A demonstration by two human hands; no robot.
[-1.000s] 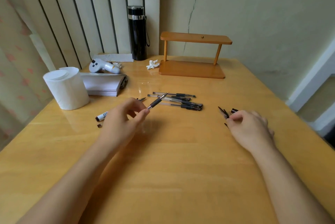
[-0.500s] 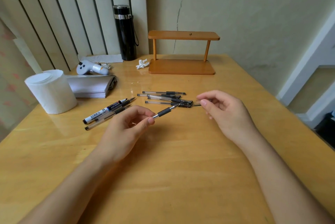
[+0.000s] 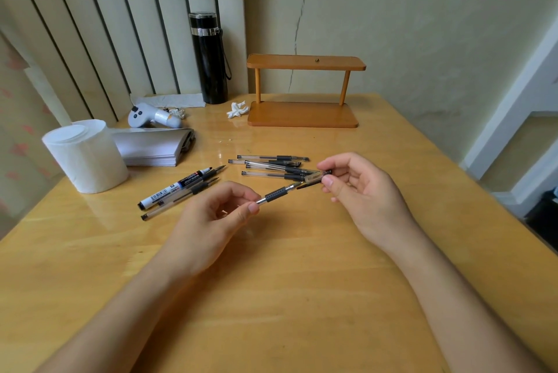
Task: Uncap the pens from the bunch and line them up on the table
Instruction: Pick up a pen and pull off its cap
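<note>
Between both hands, left fingers point(image 3: 252, 207) pinch the pen point(image 3: 276, 193); right fingers point(image 3: 327, 181) pinch its cap point(image 3: 315, 177).

Most of the pen point(image 3: 276, 193) barrel is hidden inside the left hand point(image 3: 208, 221); the cap's point(image 3: 317, 177) far end disappears behind the right hand's fingertips point(image 3: 327, 181).

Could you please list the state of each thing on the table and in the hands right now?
Left hand: closed on a pen, tip bare.
Right hand: pinching a clear cap at the pen's tip.
Pen bunch: lying on the table, caps unclear.
Two pens at left: uncapped, lying side by side.
Black flask: upright, lid on.
Paper roll: standing on end.
</note>
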